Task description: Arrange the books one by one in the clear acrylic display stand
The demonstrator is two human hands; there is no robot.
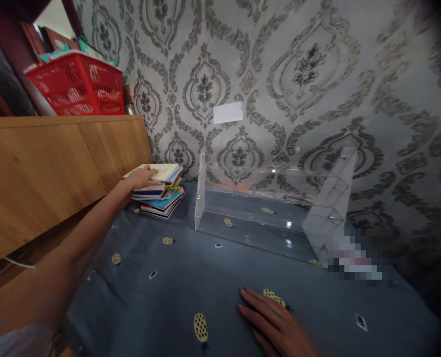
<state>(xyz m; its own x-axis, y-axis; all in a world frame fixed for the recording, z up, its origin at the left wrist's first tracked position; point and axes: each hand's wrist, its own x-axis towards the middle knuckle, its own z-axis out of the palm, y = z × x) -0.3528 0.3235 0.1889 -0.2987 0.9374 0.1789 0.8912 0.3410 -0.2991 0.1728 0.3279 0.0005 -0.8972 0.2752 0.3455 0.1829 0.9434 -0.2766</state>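
At the left, my left hand [143, 177] is on a stack of books [161, 201]. Its fingers lie over the cream cover of the top book [168, 171], and the thumb is at that book's near edge, so the hand looks closed on it. Several books with blue, white and yellow edges lie below, unevenly piled. My right hand [276, 322] rests palm down on the dark blue cloth [176, 277], holding nothing, fingers stretched out beside a printed pineapple. Ahead of it stands a clear acrylic rack [257, 233] with see-through side panels and shelves.
A wooden panel [68, 153] runs along the left, with a red plastic basket [79, 84] on its top. Behind stands a patterned wall [250, 59] bearing a small white plate [228, 112]. A blurred, pixelated item [358, 258] lies right of the rack.
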